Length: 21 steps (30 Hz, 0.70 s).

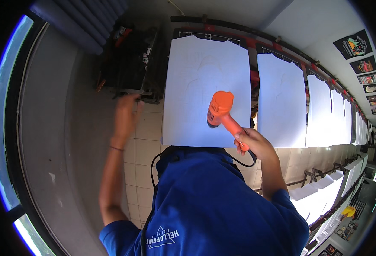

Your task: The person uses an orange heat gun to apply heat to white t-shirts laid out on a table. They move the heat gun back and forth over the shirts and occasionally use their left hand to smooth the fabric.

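Observation:
My right hand [254,144] is wrapped round the handle of an orange heat gun [223,107]. Its dark nozzle points down toward a white T-shirt [188,91] spread flat on a dark board in front of me. Faint outlines show on the shirt's fabric. A black cord [248,163] leaves the base of the handle and curves back toward my body. Out to the left, away from the shirt, my left hand [127,115] is raised over the floor beside a dark rack. Motion smears its fingers, and no held thing can be made out there.
More white shirts [281,100] lie on boards in a row to the right. A second row [320,198] stands behind on the right. At far left are a cluttered dark rack [147,68], a grey curtain [75,21] and a window [6,115]. Printed pictures [353,44] hang on the wall.

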### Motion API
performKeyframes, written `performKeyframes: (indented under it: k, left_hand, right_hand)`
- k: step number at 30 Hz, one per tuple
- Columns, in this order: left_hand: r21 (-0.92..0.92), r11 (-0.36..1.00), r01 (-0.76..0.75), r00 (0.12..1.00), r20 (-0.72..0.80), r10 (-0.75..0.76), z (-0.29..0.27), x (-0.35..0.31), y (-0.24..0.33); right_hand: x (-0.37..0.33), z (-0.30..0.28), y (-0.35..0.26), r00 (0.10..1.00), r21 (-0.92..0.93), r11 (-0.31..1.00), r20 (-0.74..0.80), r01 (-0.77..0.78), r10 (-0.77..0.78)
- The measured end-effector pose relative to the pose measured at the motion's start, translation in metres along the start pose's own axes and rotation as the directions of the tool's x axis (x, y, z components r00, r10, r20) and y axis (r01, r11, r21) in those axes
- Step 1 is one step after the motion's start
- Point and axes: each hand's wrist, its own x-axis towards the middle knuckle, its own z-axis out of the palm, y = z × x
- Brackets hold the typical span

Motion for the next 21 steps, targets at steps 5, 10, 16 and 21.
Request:
performKeyframes:
  k: [5,10,16,21]
  left_hand:
    - [-0.147,0.98,0.133,0.991,0.036,-0.129,0.13,-0.056,0.045]
    - [-0.018,0.988,0.155,0.986,0.061,-0.153,0.18,-0.077,0.072]
    - [0.142,0.981,0.132,0.984,0.102,-0.147,0.195,-0.087,0.081]
    - [0.18,0.979,0.095,0.989,0.091,-0.113,0.201,-0.057,0.066]
  right_hand:
    - [0.018,-0.016,-0.011,0.997,-0.049,0.996,-0.021,0.071,-0.072]
    - [0.059,-0.032,-0.033,0.979,-0.066,0.982,-0.085,0.178,-0.184]
    - [0.055,-0.039,-0.025,0.987,-0.003,0.989,-0.061,0.147,-0.147]
    - [0.003,-0.039,-0.003,0.999,-0.024,1.0,0.039,0.011,-0.01]
